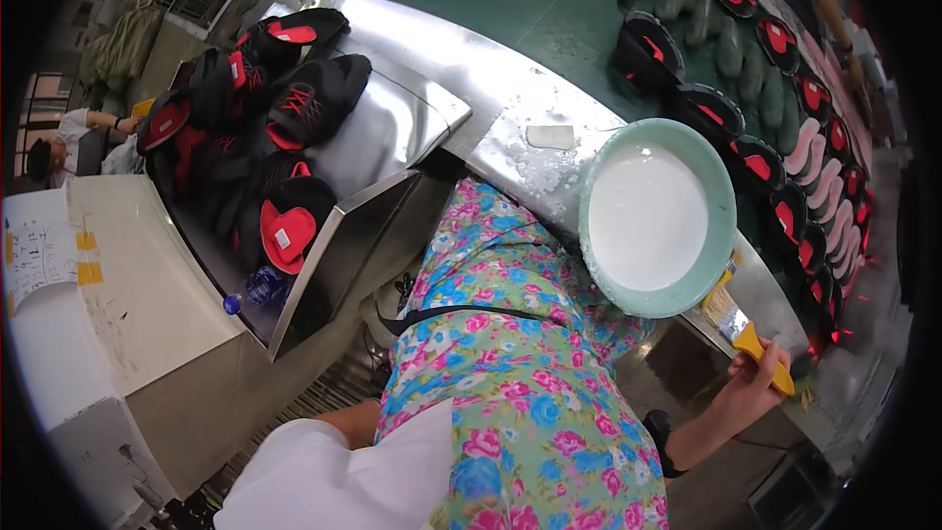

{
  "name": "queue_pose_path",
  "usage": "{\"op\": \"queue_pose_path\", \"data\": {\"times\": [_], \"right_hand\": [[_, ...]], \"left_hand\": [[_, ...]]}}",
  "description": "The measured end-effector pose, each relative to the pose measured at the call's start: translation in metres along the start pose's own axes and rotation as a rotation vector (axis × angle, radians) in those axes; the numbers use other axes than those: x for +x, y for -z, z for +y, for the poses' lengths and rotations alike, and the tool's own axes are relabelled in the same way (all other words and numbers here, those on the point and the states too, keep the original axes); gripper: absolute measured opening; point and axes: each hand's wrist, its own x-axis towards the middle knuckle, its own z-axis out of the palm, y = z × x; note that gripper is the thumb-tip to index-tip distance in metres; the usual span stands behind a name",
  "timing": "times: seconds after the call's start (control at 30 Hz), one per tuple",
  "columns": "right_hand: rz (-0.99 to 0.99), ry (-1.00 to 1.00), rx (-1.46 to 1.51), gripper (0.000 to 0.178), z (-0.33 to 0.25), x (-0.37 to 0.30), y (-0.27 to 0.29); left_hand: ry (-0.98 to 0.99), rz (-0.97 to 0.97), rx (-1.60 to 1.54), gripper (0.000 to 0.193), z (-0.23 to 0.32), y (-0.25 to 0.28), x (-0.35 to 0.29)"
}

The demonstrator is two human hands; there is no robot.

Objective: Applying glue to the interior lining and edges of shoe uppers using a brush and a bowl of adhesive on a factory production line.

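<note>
My right hand [758, 379] is closed around the yellow handle of a paintbrush [743, 332]. The brush's pale bristles point up and left, beside the rim of a pale green basin [727, 198]. White liquid [648, 221] fills much of that basin, which stands at the edge of the metal worktop. A small pale rectangular piece [550, 136] lies on the wet metal left of the basin. Only part of my left arm [350, 422] shows at the lower left; the left hand is out of sight.
A metal tray [422, 103] at the left holds several black and red shoes [304, 103] and a blue-capped bottle [257, 291]. Across the green belt [471, 5] run rows of shoe uppers [708, 113], grey-green shoe forms [728, 47] and pink sole pieces [839, 211]. Another person [78, 132] is far left.
</note>
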Motion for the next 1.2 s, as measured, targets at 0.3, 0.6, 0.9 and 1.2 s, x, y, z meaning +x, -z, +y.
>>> {"op": "queue_pose_path", "data": {"times": [0.3,0.6,0.9,1.2], "right_hand": [[-0.078,-0.022,-0.002,0.021,-0.007,0.001,-0.013],[-0.112,-0.101,-0.065,0.018,0.015,-0.009,-0.014],[-0.230,-0.151,-0.231,0.021,0.014,-0.013,-0.011],[-0.208,-0.111,-0.271,0.022,0.000,-0.017,-0.006]], "left_hand": [[-0.398,-0.082,0.083,0.043,-0.013,-0.002,-0.007],[-0.810,-0.122,0.203,0.050,0.025,0.010,-0.008],[-0.392,-0.107,0.321,0.072,0.128,0.010,-0.075],[-0.570,-0.365,1.423,0.068,0.206,-0.070,-0.120]]}}
